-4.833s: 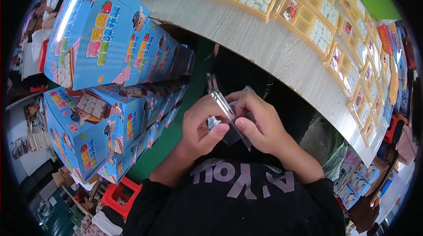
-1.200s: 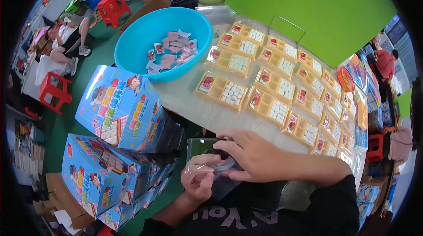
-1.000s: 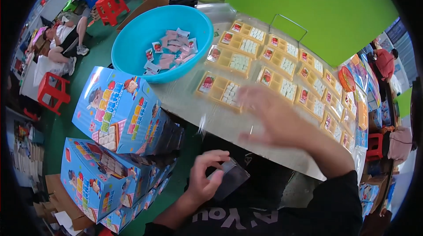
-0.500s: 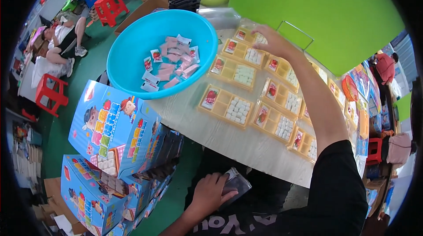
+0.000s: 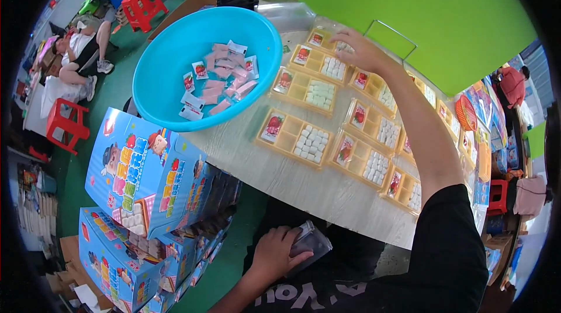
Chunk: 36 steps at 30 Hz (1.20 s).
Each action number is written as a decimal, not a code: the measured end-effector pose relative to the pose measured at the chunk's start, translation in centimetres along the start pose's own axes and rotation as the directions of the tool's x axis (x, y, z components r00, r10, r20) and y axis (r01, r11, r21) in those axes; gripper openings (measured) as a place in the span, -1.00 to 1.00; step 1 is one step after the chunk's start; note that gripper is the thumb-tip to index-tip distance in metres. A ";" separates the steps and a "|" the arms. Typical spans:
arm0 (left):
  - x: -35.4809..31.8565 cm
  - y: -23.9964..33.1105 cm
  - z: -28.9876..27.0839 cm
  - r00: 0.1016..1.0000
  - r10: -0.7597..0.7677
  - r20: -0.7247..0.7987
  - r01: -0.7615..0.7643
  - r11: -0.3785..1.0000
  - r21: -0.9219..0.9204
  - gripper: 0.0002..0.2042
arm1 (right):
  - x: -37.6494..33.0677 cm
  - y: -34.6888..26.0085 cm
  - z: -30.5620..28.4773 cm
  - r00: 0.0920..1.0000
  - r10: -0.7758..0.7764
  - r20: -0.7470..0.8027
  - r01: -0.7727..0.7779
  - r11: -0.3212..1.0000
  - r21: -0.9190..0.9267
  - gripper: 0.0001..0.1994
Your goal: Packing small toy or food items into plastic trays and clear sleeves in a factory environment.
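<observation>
Yellow tray [image 5: 327, 56] at far end of worktop [image 5: 274, 167]: my right hand [image 5: 359, 50] rests on it, fingers spread. Left hand [image 5: 277, 254] near me, grip closed on clear pouch [image 5: 310, 243].

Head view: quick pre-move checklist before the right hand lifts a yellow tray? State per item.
1. Right hand on the far yellow tray: ok, it rests on the tray's right end.
2. Grip closed around that tray: cannot tell, the fingertips are hidden.
3. Left hand holding the clear bag at the lap: ok.
4. Bag mouth open: cannot tell.
5. White pieces seated in the neighbouring trays: ok, they lie in their compartments.
6. Path back over the table: not ok, other trays lie right under the arm and the blue basin is close by.
</observation>
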<state>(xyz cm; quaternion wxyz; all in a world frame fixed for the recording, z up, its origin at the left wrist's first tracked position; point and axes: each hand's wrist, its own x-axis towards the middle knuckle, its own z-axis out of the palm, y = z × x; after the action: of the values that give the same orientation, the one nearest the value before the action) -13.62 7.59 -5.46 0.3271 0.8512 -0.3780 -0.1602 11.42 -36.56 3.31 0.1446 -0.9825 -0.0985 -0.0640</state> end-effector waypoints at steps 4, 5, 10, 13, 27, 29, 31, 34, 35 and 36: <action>0.1 0.7 -0.3 0.997 -0.075 0.019 0.075 0.997 0.009 -0.39 | -0.1 -0.7 -0.6 0.998 0.039 0.049 -0.040 0.999 0.017 -0.51; 0.1 0.8 -0.3 0.997 -0.072 0.019 0.072 0.997 0.008 -0.39 | -0.1 -0.9 -0.8 0.997 0.043 0.057 -0.040 0.998 -0.055 -0.50; -0.3 1.6 -0.9 0.990 -0.093 0.106 0.088 0.995 0.046 -0.34 | -0.8 -1.9 -0.8 1.000 0.001 0.016 0.004 0.956 -0.293 -0.52; -1.2 1.8 -1.2 0.988 -0.096 0.120 0.084 0.992 0.099 -0.28 | 0.5 -1.5 0.3 1.000 -0.025 0.009 0.027 0.963 -0.270 -0.58; -4.3 1.2 0.0 0.952 -0.192 0.239 0.192 0.981 0.023 -0.12 | -0.5 -1.2 0.3 0.995 0.099 0.019 -0.097 0.993 -0.072 -0.56; -5.2 0.5 0.3 0.935 -0.291 0.203 0.319 0.940 -0.122 -0.18 | -0.2 -2.8 -0.4 0.994 0.098 0.056 -0.093 0.991 -0.093 -0.56; -5.6 -0.4 0.6 0.921 -0.339 0.190 0.374 0.905 -0.200 -0.21 | 0.3 -3.8 -0.9 0.992 0.054 0.112 -0.037 0.989 -0.145 -0.59; -5.3 -1.7 0.8 0.899 -0.345 0.270 0.431 0.808 -0.403 -0.26 | -0.6 -2.6 -0.7 0.991 -0.026 -0.129 -0.019 0.943 -0.332 -0.61; -5.5 -1.9 0.8 0.911 -0.321 0.257 0.411 0.735 -0.539 -0.25 | -0.8 -3.5 -1.0 0.992 -0.041 -0.116 0.001 0.946 -0.324 -0.61; -5.9 -1.9 0.5 0.922 -0.310 0.233 0.383 0.643 -0.663 -0.24 | -1.5 -5.8 -2.4 0.990 -0.085 -0.113 0.054 0.966 -0.255 -0.62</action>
<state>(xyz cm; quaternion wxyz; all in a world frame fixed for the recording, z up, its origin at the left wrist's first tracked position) -16.77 12.73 -7.00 0.5675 0.7116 -0.1348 -0.3916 8.51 -32.06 6.99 0.0226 -0.9830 -0.1148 -0.1412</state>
